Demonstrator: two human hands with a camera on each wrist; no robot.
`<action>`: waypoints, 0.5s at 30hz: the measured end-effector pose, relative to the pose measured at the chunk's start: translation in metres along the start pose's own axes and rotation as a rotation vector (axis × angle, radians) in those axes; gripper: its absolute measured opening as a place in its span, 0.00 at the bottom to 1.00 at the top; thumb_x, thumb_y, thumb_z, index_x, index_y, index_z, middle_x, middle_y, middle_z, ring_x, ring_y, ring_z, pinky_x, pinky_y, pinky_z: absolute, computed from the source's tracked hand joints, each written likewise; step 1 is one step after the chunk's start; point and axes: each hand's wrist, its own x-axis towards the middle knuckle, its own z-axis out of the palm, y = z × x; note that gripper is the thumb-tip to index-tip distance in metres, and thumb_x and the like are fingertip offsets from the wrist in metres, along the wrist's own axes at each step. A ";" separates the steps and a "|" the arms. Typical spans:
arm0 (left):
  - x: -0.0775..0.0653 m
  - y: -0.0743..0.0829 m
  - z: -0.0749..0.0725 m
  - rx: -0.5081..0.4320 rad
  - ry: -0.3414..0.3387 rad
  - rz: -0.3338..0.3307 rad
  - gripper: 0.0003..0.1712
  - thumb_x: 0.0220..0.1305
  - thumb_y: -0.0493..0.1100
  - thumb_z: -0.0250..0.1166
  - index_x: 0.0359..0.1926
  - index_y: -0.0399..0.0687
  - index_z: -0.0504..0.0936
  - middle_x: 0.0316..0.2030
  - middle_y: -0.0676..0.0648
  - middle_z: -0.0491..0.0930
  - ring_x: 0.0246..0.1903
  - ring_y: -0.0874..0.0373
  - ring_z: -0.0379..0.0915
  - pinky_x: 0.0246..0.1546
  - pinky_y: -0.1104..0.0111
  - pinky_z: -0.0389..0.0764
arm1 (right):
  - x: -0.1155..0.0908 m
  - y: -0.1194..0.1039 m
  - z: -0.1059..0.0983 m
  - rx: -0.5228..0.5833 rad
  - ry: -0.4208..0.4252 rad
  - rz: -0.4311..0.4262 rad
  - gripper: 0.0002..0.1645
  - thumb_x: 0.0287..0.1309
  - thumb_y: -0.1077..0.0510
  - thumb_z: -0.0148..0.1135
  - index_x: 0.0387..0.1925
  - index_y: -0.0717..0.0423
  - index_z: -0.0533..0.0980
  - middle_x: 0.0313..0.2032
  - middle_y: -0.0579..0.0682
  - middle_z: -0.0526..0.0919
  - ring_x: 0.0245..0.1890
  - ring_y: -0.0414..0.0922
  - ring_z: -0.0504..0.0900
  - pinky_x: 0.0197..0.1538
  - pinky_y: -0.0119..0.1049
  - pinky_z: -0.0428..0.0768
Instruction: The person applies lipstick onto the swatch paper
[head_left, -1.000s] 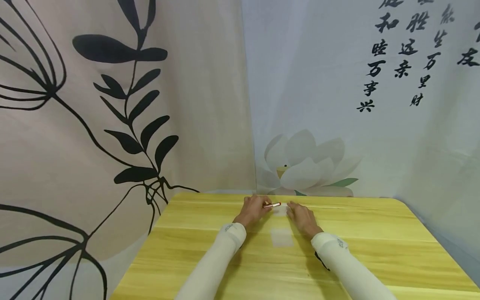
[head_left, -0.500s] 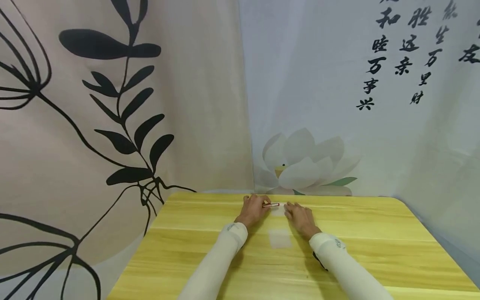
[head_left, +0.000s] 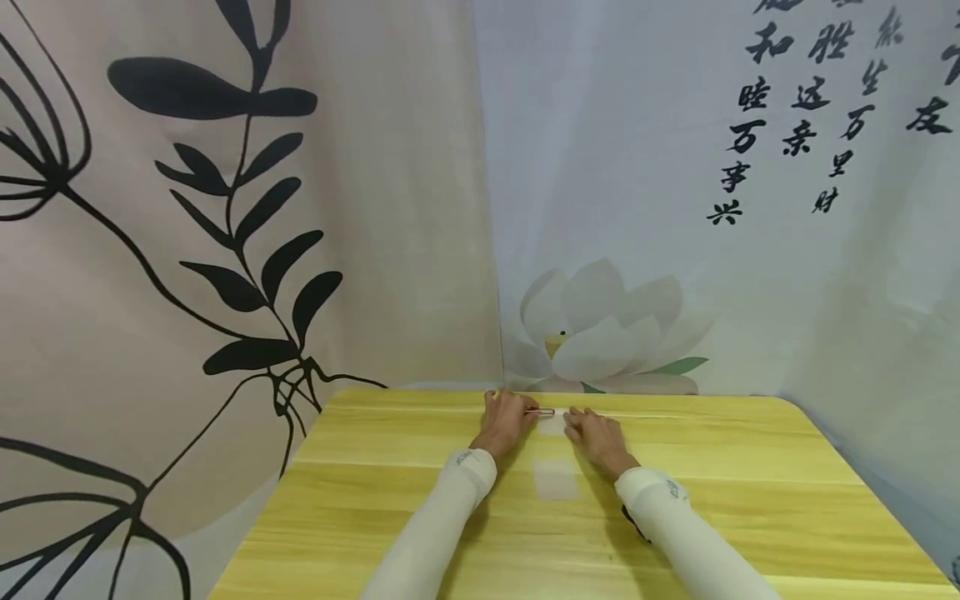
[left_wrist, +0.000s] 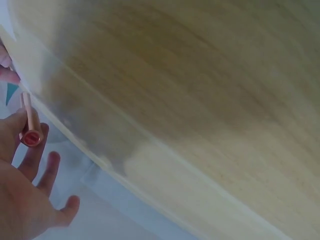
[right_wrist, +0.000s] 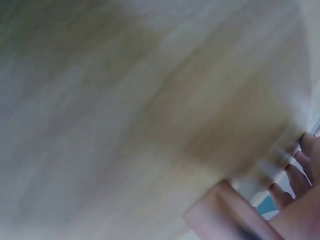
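Observation:
In the head view my left hand point(head_left: 506, 421) is at the far side of the table and pinches a slim reddish tube point(head_left: 542, 411), pen-like in shape, which points right. Seen from the left wrist, the tube point(left_wrist: 33, 125) has a coppery body and a round red end; it sits between thumb and index finger while the other fingers spread apart. My right hand point(head_left: 600, 435) lies just right of the tube, fingertips at the edge of a whitish square point(head_left: 551, 425). The right wrist view shows its thumb point(right_wrist: 225, 212) apart from its fingers point(right_wrist: 295, 180).
A second whitish square point(head_left: 556, 480) lies nearer me on the yellow wood-grain table point(head_left: 712, 500). Behind the table's far edge hangs a printed curtain point(head_left: 405, 208) with dark plants, a pale lotus and black characters.
The head view has shifted slightly. The tube has turned a little in my left hand and looks shorter, with less red at its tip. Both hands stay in nearly the same place.

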 end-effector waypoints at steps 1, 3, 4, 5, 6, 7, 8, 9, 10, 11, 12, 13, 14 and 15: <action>0.000 0.000 0.000 0.001 0.000 -0.002 0.09 0.67 0.50 0.73 0.45 0.59 0.93 0.42 0.59 0.90 0.48 0.53 0.79 0.67 0.40 0.62 | 0.000 0.000 0.000 0.002 0.001 -0.002 0.24 0.72 0.57 0.64 0.23 0.52 0.63 0.62 0.60 0.82 0.60 0.68 0.79 0.35 0.56 0.80; 0.001 0.000 0.001 -0.002 -0.001 -0.008 0.09 0.67 0.50 0.72 0.46 0.60 0.93 0.43 0.59 0.90 0.49 0.53 0.79 0.67 0.40 0.62 | 0.000 0.000 0.001 0.001 0.001 -0.003 0.24 0.72 0.56 0.64 0.23 0.51 0.62 0.62 0.60 0.82 0.60 0.67 0.80 0.34 0.54 0.80; 0.001 0.000 0.001 -0.002 -0.001 -0.011 0.09 0.67 0.50 0.72 0.46 0.60 0.93 0.44 0.59 0.90 0.49 0.54 0.79 0.68 0.40 0.62 | 0.000 0.000 0.002 0.004 -0.002 0.000 0.24 0.72 0.56 0.65 0.23 0.51 0.63 0.62 0.60 0.81 0.61 0.67 0.80 0.35 0.54 0.81; 0.001 0.000 0.001 -0.004 -0.002 -0.015 0.09 0.67 0.50 0.72 0.46 0.60 0.93 0.44 0.60 0.90 0.49 0.54 0.79 0.68 0.41 0.62 | 0.001 0.000 0.002 -0.001 -0.002 -0.002 0.24 0.72 0.56 0.65 0.23 0.51 0.63 0.62 0.59 0.82 0.61 0.66 0.80 0.35 0.54 0.81; 0.001 0.000 0.001 -0.007 -0.001 -0.018 0.09 0.66 0.50 0.72 0.46 0.60 0.93 0.44 0.60 0.90 0.49 0.54 0.79 0.68 0.41 0.62 | 0.001 0.000 0.002 0.001 -0.005 0.000 0.23 0.72 0.56 0.65 0.23 0.51 0.64 0.62 0.59 0.81 0.61 0.66 0.80 0.36 0.54 0.81; 0.001 0.000 0.001 -0.011 0.001 -0.020 0.10 0.66 0.50 0.73 0.46 0.60 0.93 0.44 0.59 0.90 0.49 0.54 0.79 0.68 0.41 0.62 | 0.001 0.000 0.002 0.006 -0.007 0.003 0.22 0.72 0.56 0.65 0.23 0.51 0.65 0.63 0.59 0.81 0.61 0.66 0.80 0.37 0.55 0.82; 0.001 0.000 0.001 -0.015 0.002 -0.021 0.09 0.66 0.49 0.73 0.46 0.59 0.93 0.44 0.59 0.90 0.49 0.54 0.79 0.68 0.41 0.62 | 0.001 0.000 0.002 0.007 -0.011 0.005 0.21 0.72 0.56 0.65 0.23 0.51 0.66 0.63 0.59 0.81 0.61 0.66 0.79 0.38 0.56 0.82; 0.002 0.001 0.001 -0.015 0.005 -0.020 0.09 0.65 0.49 0.73 0.46 0.59 0.93 0.44 0.59 0.90 0.48 0.54 0.80 0.67 0.41 0.62 | 0.001 0.000 0.001 0.008 -0.013 0.007 0.20 0.72 0.56 0.65 0.24 0.52 0.68 0.63 0.59 0.81 0.61 0.66 0.79 0.40 0.56 0.82; 0.002 0.001 0.001 -0.014 0.007 -0.017 0.09 0.65 0.49 0.73 0.45 0.59 0.94 0.43 0.60 0.90 0.48 0.55 0.80 0.67 0.41 0.62 | 0.001 0.000 0.001 0.007 -0.014 0.008 0.19 0.72 0.56 0.65 0.24 0.52 0.69 0.63 0.59 0.81 0.61 0.66 0.79 0.41 0.57 0.83; 0.002 0.002 0.001 -0.011 0.011 -0.011 0.09 0.65 0.49 0.74 0.45 0.59 0.94 0.43 0.60 0.90 0.47 0.55 0.81 0.67 0.42 0.63 | 0.001 0.000 0.001 0.001 -0.013 0.006 0.17 0.71 0.56 0.65 0.26 0.52 0.71 0.63 0.59 0.81 0.61 0.66 0.80 0.41 0.57 0.83; 0.003 0.003 0.001 -0.004 0.015 -0.003 0.08 0.65 0.49 0.74 0.44 0.59 0.94 0.42 0.60 0.90 0.46 0.56 0.81 0.66 0.42 0.64 | 0.000 0.000 0.001 0.001 -0.012 0.006 0.14 0.71 0.56 0.65 0.28 0.53 0.74 0.62 0.59 0.81 0.61 0.66 0.80 0.42 0.58 0.83; 0.003 0.003 0.001 0.004 0.017 0.005 0.08 0.65 0.48 0.74 0.44 0.60 0.94 0.41 0.60 0.90 0.46 0.56 0.81 0.65 0.43 0.65 | 0.000 0.001 0.000 -0.001 -0.007 0.007 0.10 0.71 0.56 0.65 0.31 0.53 0.78 0.62 0.59 0.82 0.60 0.66 0.80 0.42 0.58 0.83; 0.004 0.004 0.001 0.015 0.018 0.015 0.07 0.65 0.49 0.74 0.43 0.60 0.94 0.41 0.61 0.90 0.45 0.56 0.81 0.64 0.44 0.66 | 0.000 0.001 0.000 -0.006 -0.004 0.007 0.07 0.71 0.56 0.65 0.35 0.54 0.81 0.62 0.59 0.82 0.60 0.66 0.80 0.42 0.59 0.83; 0.004 0.005 0.001 0.028 0.019 0.024 0.07 0.65 0.49 0.74 0.42 0.60 0.94 0.40 0.61 0.90 0.44 0.56 0.81 0.63 0.44 0.67 | -0.001 0.002 0.000 -0.010 0.001 0.009 0.06 0.71 0.56 0.65 0.41 0.55 0.84 0.62 0.59 0.82 0.59 0.66 0.81 0.43 0.59 0.84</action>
